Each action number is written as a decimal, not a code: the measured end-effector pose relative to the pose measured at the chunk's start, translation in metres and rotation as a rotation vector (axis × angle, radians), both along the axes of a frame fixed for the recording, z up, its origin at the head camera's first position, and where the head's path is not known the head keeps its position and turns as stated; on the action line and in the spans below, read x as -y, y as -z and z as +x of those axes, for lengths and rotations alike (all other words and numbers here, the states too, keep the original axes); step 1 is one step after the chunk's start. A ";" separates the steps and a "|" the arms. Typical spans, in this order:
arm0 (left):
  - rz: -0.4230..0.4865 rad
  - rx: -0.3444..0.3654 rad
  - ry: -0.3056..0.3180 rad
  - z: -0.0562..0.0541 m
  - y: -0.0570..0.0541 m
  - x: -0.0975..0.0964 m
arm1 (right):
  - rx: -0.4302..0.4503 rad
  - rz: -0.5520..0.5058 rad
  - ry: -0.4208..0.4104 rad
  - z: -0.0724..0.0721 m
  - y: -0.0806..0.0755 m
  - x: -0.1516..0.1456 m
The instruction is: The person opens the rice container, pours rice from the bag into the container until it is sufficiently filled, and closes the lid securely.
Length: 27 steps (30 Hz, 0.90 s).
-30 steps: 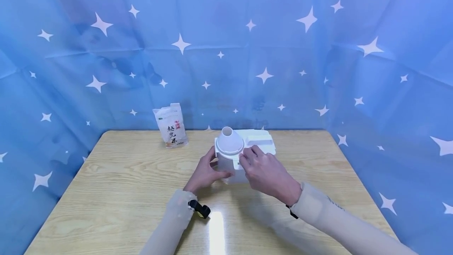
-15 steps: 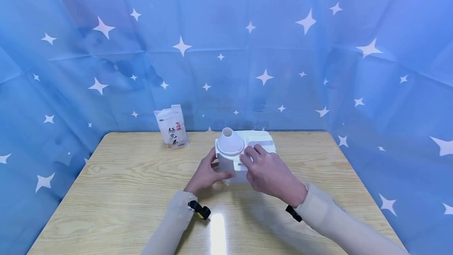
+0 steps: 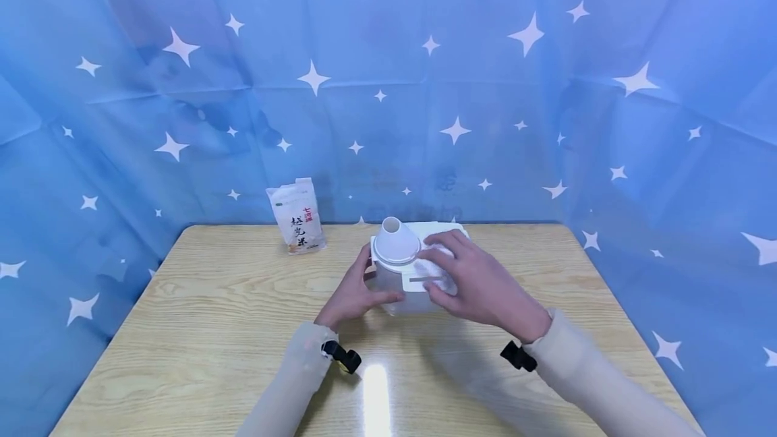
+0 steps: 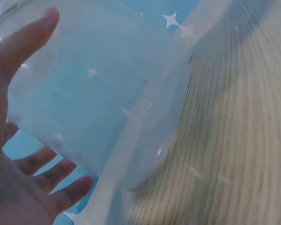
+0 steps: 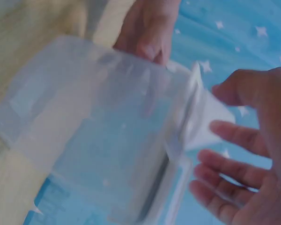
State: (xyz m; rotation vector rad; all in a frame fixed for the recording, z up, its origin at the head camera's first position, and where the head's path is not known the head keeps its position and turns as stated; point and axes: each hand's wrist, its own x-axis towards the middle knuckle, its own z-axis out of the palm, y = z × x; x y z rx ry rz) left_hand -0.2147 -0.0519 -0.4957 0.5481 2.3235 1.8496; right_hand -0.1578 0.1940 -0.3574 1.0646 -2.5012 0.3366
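A translucent plastic storage container (image 3: 391,299) with a white lid (image 3: 434,229) stands on the table. From the lid's left part rises a white cone-shaped spout (image 3: 396,241). My left hand (image 3: 357,294) holds the container's left end, thumb across the front and fingers round behind; in the left wrist view the thumb (image 4: 30,40) lies over the clear wall. Spread over the lid's right half, my right hand (image 3: 479,282) has its fingers loosely bent. In the right wrist view its fingers (image 5: 234,168) hold nothing and lie beside the lid and spout.
A white bag of rice (image 3: 296,216) with printed characters stands at the table's back left. Behind the wooden table (image 3: 231,302) hangs a blue curtain (image 3: 388,86) with white stars, which also runs along both sides. Each wrist wears a black strap.
The right hand's fingers have come away from the lid near the spout and spread apart, and the hand has shifted slightly right. The left hand keeps its hold on the container.
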 end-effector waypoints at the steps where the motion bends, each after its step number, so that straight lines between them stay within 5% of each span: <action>1: 0.003 -0.002 -0.010 0.001 -0.001 -0.001 | 0.017 -0.030 -0.004 -0.002 -0.002 -0.004; 8: 0.011 -0.026 -0.136 0.014 -0.007 -0.009 | 0.117 -0.225 -0.012 -0.023 -0.010 -0.032; 14: 0.004 -0.039 -0.227 0.024 -0.010 -0.016 | 0.240 -0.291 0.001 -0.035 -0.003 -0.049; 27: 0.039 -0.008 -0.252 0.030 -0.008 -0.023 | 0.465 -0.345 0.067 -0.047 0.015 -0.065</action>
